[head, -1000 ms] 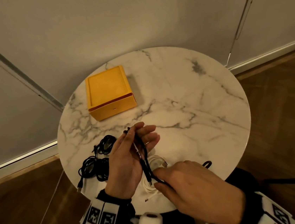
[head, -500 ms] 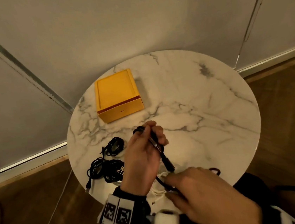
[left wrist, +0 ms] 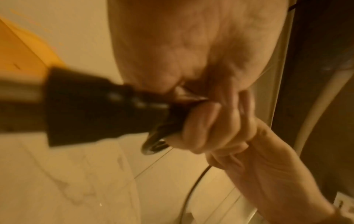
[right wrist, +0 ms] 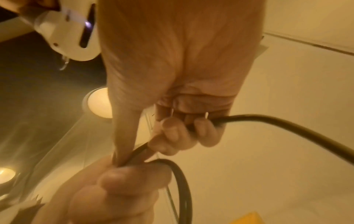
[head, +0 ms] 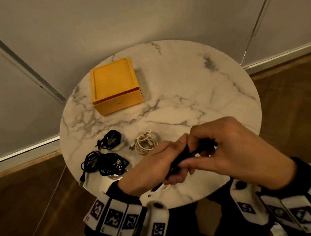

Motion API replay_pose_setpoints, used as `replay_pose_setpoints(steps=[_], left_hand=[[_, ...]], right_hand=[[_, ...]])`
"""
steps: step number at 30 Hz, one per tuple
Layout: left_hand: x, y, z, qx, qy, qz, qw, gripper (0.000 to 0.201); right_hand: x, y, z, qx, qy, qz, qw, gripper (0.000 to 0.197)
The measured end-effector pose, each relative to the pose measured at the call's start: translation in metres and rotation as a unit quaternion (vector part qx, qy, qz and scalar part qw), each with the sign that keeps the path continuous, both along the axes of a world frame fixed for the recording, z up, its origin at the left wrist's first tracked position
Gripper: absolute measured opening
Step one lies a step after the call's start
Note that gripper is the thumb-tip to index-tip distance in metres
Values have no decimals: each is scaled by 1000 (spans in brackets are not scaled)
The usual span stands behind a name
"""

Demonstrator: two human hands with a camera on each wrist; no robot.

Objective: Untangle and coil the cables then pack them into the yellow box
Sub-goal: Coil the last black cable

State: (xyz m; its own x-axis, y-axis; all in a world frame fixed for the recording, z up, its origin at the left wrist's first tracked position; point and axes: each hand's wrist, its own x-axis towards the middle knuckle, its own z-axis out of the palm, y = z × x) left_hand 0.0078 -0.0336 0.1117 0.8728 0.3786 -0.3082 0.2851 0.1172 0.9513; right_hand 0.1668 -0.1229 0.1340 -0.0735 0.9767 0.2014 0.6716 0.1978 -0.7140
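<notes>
The closed yellow box (head: 115, 85) sits at the back left of the round marble table (head: 195, 86). Over the table's near edge my left hand (head: 175, 166) grips a bundled black cable (head: 184, 156). My right hand (head: 197, 152) pinches the same cable right beside it. In the right wrist view the black cable (right wrist: 287, 125) loops out from my curled fingers (right wrist: 203, 130). The left wrist view shows a blurred black plug (left wrist: 86, 109) sticking out of my fist. A white coiled cable (head: 146, 143) lies on the table just beyond my left hand.
Two black cable bundles (head: 111, 139) (head: 103, 162) lie at the table's left front. One plug (head: 81, 182) hangs over the edge. A bit of white cord (head: 162, 188) shows under my left hand. Grey walls stand behind, and wooden floor (head: 295, 111) surrounds the table.
Both hands moved right and came together on the black cable, now gathered into a short bundle. The white coil, earlier hidden under my hands, lies uncovered.
</notes>
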Motion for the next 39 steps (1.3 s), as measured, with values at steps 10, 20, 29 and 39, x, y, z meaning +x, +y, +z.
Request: replay_pose_setpoints(steps=[10,20,29,39], left_hand=[[-3,23,-20,-292,-94,-73,949,67],[7,-4,-29,-368,-203,213,882,43],[-1,-11,-21,-426,-254,32,868,35],[-14,7,-24,-464,-341,175,799,37]], right_hand=[[-13,22,-42,-21,146,17,989,48],[-18,36,-52,42,245,-125,961,51],[-22,34,-52,-21,339,-94,936,65],[-39,32,-76,-20,288,-123,949,43]])
